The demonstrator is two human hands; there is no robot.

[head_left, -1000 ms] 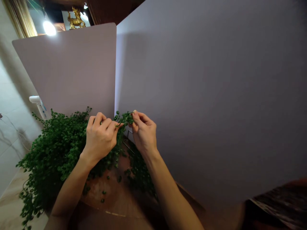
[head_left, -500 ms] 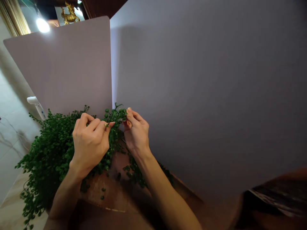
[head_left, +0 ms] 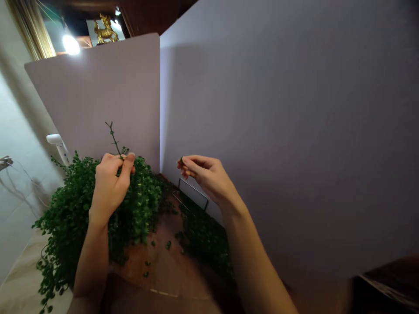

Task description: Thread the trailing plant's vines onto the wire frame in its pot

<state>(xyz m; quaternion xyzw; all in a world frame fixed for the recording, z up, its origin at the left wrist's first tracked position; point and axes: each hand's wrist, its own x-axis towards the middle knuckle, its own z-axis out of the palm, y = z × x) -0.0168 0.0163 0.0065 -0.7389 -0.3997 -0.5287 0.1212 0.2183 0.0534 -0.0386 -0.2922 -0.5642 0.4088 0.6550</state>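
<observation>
My left hand (head_left: 113,181) is closed round a thin green stem (head_left: 114,138) that sticks up past the fingers, nearly bare, with a forked tip. It is raised in front of a thick heap of green sprigs with small round leaves (head_left: 140,209). Off to the right, my right hand (head_left: 207,174) is in the air, thumb and fingertips pinched on a small green plant bit (head_left: 181,160). A gap separates the two hands. My fingers hide the lower end of the stem.
A wooden tabletop (head_left: 170,270) carries a few loose leaves (head_left: 168,245). Behind my right hand is a wire stand (head_left: 193,190) beside a darker green pile (head_left: 206,240). Pale upright panels (head_left: 98,96) enclose the back and right. A white device (head_left: 59,146) stands at the left.
The hands have moved apart, the right one rightward and the left slightly back. The leafy sprig between them is gone from view; a nearly bare stem now rises from the left hand.
</observation>
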